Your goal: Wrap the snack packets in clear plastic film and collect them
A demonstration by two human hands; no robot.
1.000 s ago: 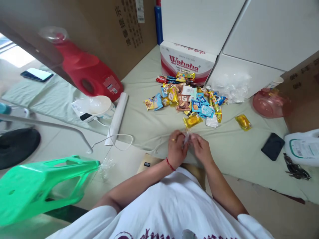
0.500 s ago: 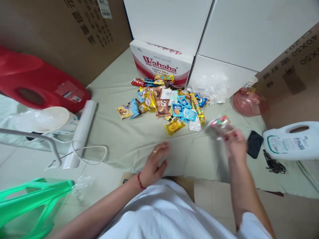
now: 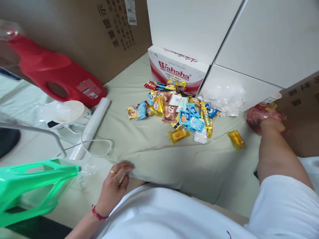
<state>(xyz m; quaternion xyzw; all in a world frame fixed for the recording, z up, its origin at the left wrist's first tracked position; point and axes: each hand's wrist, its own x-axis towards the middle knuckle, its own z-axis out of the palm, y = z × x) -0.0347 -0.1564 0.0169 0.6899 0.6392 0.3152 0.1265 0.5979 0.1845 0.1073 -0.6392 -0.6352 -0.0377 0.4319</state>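
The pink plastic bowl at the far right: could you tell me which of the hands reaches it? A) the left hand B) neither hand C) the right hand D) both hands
C: the right hand is at the pink plastic bowl, while the left hand rests at the cloth edge near the body.

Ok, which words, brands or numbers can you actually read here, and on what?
"Wahaha": red letters on the red-and-white carton; the small line beneath is blurred.
Cardboard box: printed characters upside down, white sticker too small to read.
Snack wrappers: print too small.
Red jug label: unreadable.
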